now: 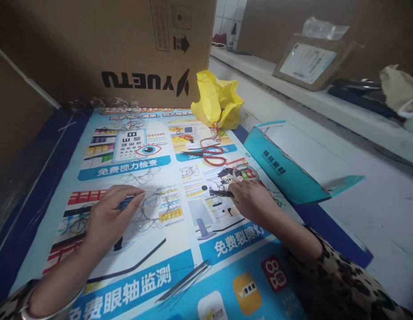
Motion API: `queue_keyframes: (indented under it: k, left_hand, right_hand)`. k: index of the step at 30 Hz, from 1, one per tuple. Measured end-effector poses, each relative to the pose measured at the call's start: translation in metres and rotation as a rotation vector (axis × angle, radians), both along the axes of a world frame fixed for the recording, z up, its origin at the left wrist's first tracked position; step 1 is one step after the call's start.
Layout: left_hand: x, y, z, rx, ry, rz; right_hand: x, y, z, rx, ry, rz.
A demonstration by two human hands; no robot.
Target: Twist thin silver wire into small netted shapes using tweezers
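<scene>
My left hand (111, 213) rests on the printed poster (136, 266), fingers curled over a small blue-handled tool and touching thin bent wire pieces (153, 209). My right hand (251, 200) is closed on a dark slim tool (221, 193) whose tip points left across the poster. Just beyond that hand lies a clear tape roll (245, 172). More wire loops (189, 171) lie scattered between the hands.
Red-handled scissors (211, 154) lie further back, near a crumpled yellow bag (217, 100). A big cardboard box (126, 49) stands behind. A teal box lid (286, 171) lies to the right. A bundle of straight dark wires (184, 284) lies near the front.
</scene>
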State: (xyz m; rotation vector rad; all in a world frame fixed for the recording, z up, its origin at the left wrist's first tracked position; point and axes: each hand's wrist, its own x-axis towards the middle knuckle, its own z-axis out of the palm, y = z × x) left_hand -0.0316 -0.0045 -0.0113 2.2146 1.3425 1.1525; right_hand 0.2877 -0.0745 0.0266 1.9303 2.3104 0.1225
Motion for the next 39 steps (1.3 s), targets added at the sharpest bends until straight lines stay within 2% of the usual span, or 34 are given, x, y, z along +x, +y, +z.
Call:
queue_keyframes:
  k: [7, 14, 19, 22, 24, 28, 30, 33, 39]
  left_hand:
    - [0.001, 0.0, 0.001, 0.012, -0.013, 0.0]
    - [0.003, 0.0, 0.002, 0.029, -0.006, -0.003]
    - [0.002, 0.0, 0.002, 0.025, -0.013, -0.001]
    - [0.003, 0.0, 0.002, 0.02, -0.006, 0.004]
    - [0.003, 0.0, 0.002, 0.019, -0.004, 0.004]
    - [0.003, 0.0, 0.002, 0.015, -0.012, -0.004]
    - [0.003, -0.001, 0.003, 0.001, -0.009, 0.001]
    - [0.003, -0.001, 0.002, -0.008, -0.004, 0.005]
    - [0.003, -0.001, 0.001, 0.017, -0.012, -0.008]
  right_hand:
    - [-0.003, 0.01, -0.001, -0.043, -0.002, -0.064]
    - [0.017, 0.023, 0.001, -0.098, 0.117, -0.103]
    - [0.036, 0.02, 0.019, -0.139, 0.497, -0.148]
    - [0.045, 0.017, 0.028, -0.261, 0.728, -0.181]
    - [0.049, 0.016, 0.029, -0.337, 0.897, -0.186]
    - [0.055, 0.018, 0.023, -0.368, 1.197, -0.266]
    - [0.055, 0.018, 0.019, -0.395, 1.265, -0.29]
    - [0.054, 0.018, 0.016, -0.433, 1.381, -0.245]
    - [0.052, 0.019, 0.014, -0.359, 1.344, -0.315]
